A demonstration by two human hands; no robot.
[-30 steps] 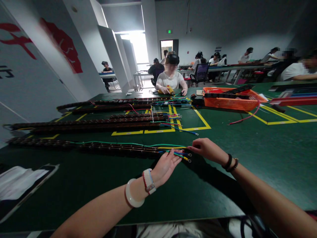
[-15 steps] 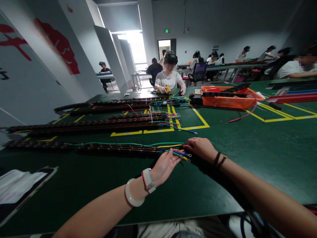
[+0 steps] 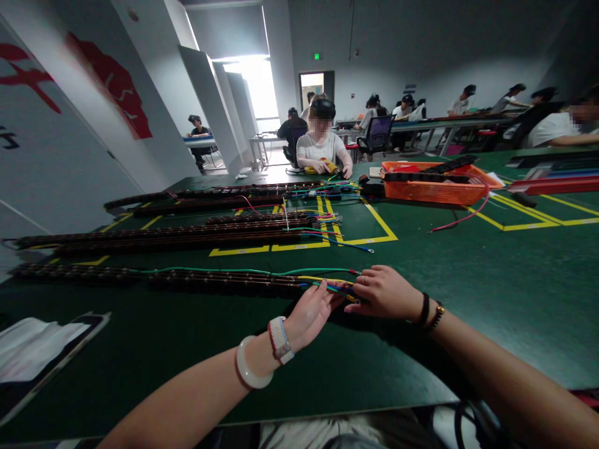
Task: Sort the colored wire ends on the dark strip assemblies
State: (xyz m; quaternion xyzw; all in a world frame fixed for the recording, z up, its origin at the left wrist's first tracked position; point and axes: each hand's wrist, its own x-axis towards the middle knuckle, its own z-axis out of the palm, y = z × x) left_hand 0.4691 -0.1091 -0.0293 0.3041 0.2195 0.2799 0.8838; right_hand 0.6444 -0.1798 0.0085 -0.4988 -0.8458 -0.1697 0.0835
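Near the front of the table lies a long dark wire harness (image 3: 224,280), its coloured wires running out to the right. My left hand (image 3: 311,312), palm up, has its fingers closed around the blue, green and yellow wires. My right hand (image 3: 386,293) is closed over the ends of those wires from the right, and most of the ring terminals are hidden beneath its fingers. A green wire (image 3: 313,270) with a red-sleeved terminal lies just behind, apart from the left hand and close to the right fingertips.
More wire harnesses (image 3: 187,232) lie farther back across yellow-taped outlines on the green table (image 3: 449,280). An orange basket (image 3: 430,192) stands at the back right. Across the table, a co-worker (image 3: 321,146) handles a yellow heat gun (image 3: 327,167). Papers (image 3: 37,349) lie at left.
My right hand has let go of the red-ended green wire and come down toward me onto the wire ends by my left hand. The left hand has stayed almost still.
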